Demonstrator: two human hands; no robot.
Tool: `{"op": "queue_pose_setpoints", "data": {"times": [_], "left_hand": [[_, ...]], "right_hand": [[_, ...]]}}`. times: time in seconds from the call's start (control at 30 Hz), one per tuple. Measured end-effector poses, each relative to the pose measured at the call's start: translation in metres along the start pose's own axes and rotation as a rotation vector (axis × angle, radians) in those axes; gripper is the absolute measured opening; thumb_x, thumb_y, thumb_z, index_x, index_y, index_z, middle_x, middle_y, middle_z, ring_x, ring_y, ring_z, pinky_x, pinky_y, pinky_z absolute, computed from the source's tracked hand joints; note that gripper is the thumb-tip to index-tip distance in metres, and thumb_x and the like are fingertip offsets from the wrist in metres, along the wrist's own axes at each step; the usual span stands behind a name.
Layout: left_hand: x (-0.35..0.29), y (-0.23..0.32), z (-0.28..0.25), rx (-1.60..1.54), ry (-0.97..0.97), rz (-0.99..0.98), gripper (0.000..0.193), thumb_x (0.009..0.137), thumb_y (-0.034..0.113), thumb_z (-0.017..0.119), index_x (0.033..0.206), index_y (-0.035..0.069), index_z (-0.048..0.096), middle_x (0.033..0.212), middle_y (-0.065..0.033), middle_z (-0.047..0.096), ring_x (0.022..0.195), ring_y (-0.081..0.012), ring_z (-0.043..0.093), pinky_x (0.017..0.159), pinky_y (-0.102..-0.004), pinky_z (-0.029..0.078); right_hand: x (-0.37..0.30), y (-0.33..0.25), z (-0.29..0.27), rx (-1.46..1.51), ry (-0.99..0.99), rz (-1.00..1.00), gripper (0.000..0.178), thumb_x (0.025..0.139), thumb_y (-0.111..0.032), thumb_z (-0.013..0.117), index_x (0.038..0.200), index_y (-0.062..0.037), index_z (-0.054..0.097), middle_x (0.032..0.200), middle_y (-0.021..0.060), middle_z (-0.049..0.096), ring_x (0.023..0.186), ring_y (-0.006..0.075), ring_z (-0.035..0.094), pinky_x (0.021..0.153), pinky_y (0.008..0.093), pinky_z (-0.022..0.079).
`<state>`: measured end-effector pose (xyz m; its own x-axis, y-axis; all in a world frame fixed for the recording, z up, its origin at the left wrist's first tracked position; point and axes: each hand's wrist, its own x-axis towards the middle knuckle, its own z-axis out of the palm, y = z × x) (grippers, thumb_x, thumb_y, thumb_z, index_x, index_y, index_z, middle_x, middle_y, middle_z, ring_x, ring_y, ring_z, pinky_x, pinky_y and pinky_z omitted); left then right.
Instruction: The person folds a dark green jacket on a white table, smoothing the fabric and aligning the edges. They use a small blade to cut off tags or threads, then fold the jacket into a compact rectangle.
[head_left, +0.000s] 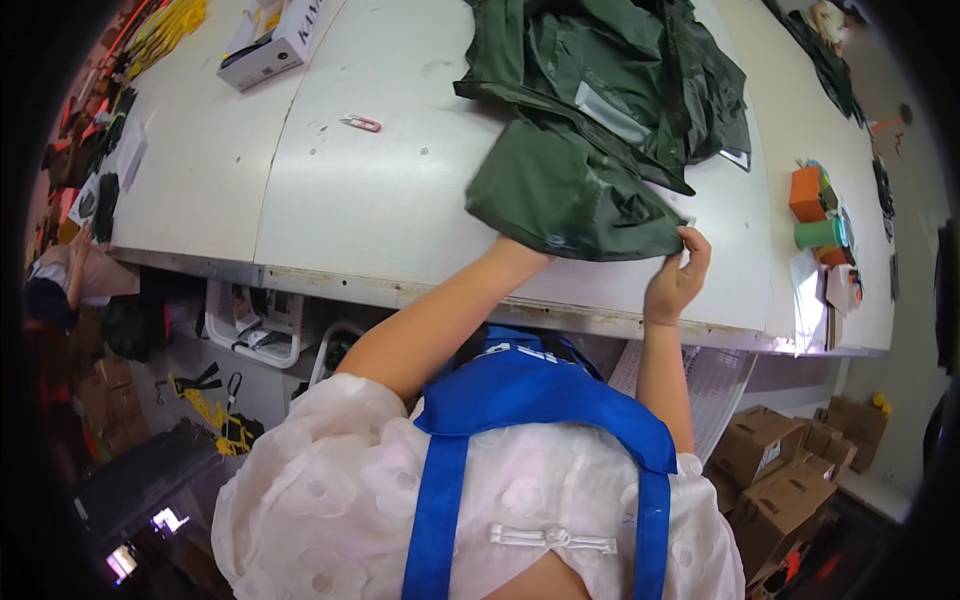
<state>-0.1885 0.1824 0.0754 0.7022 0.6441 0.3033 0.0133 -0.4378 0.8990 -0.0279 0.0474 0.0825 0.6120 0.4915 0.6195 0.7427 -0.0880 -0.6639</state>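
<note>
A dark green, slightly shiny garment [590, 190] lies crumpled on the pale worktable, with a grey strip [612, 115] across one part. Its near end is a loose, wide flap. My left forearm [440, 310] reaches under or into this flap, and the fabric covers the hand, so its fingers are hidden. At the flap's right corner, my right hand [678, 275] pinches the edge between thumb and fingers.
Small red-handled snips [361, 123] lie left of the garment. An open white box [270, 45] stands at the far left. Orange and green items [820, 233] sit at the right. Cardboard boxes [780, 470] are stacked lower right. Another person's hand [78, 250] shows at the left edge.
</note>
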Motion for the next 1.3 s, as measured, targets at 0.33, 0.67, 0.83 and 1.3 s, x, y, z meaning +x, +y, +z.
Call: {"op": "queue_pose_setpoints", "data": {"times": [0.33, 0.67, 0.83, 1.3], "left_hand": [[-0.111, -0.061, -0.059, 0.447, 0.13, -0.353, 0.041, 0.07, 0.008, 0.069, 0.11, 0.006, 0.059, 0.106, -0.0165, 0.061, 0.105, -0.0319, 0.055, 0.09, -0.0397, 0.044], [-0.035, -0.106, -0.095, 0.301, -0.609, -0.194, 0.017, 0.084, 0.019, 0.063, 0.09, 0.003, 0.065, 0.083, -0.0117, 0.063, 0.08, -0.0244, 0.058, 0.073, -0.0333, 0.047], [-0.027, -0.1, -0.075, 0.26, -0.3, -0.438, 0.025, 0.09, 0.025, 0.058, 0.09, 0.0, 0.061, 0.072, -0.0149, 0.059, 0.064, -0.0227, 0.053, 0.065, -0.0315, 0.044], [0.009, -0.089, -0.058, 0.906, -0.655, -0.288, 0.027, 0.088, 0.037, 0.057, 0.087, 0.012, 0.065, 0.076, -0.0118, 0.066, 0.076, -0.032, 0.064, 0.066, -0.0436, 0.05]], "right_hand": [[-0.074, 0.053, -0.064, 0.753, -0.048, 0.732, 0.018, 0.097, -0.01, 0.045, 0.11, -0.0033, 0.055, 0.116, 0.0083, 0.058, 0.107, 0.0162, 0.055, 0.092, 0.0296, 0.044], [0.019, 0.103, -0.076, -0.524, -0.51, 0.058, 0.028, 0.073, -0.011, 0.072, 0.098, -0.0032, 0.061, 0.091, 0.01, 0.061, 0.091, 0.0278, 0.054, 0.081, 0.0388, 0.043], [-0.029, -0.013, -0.017, 0.013, -0.919, -0.187, 0.042, 0.067, -0.017, 0.076, 0.104, -0.0079, 0.06, 0.099, 0.0076, 0.058, 0.099, 0.0307, 0.053, 0.096, 0.042, 0.037], [-0.062, 0.031, -0.016, -0.152, -1.357, 0.373, 0.039, 0.075, -0.03, 0.069, 0.101, -0.0021, 0.061, 0.1, 0.0194, 0.061, 0.096, 0.0372, 0.057, 0.082, 0.0419, 0.046]]}}
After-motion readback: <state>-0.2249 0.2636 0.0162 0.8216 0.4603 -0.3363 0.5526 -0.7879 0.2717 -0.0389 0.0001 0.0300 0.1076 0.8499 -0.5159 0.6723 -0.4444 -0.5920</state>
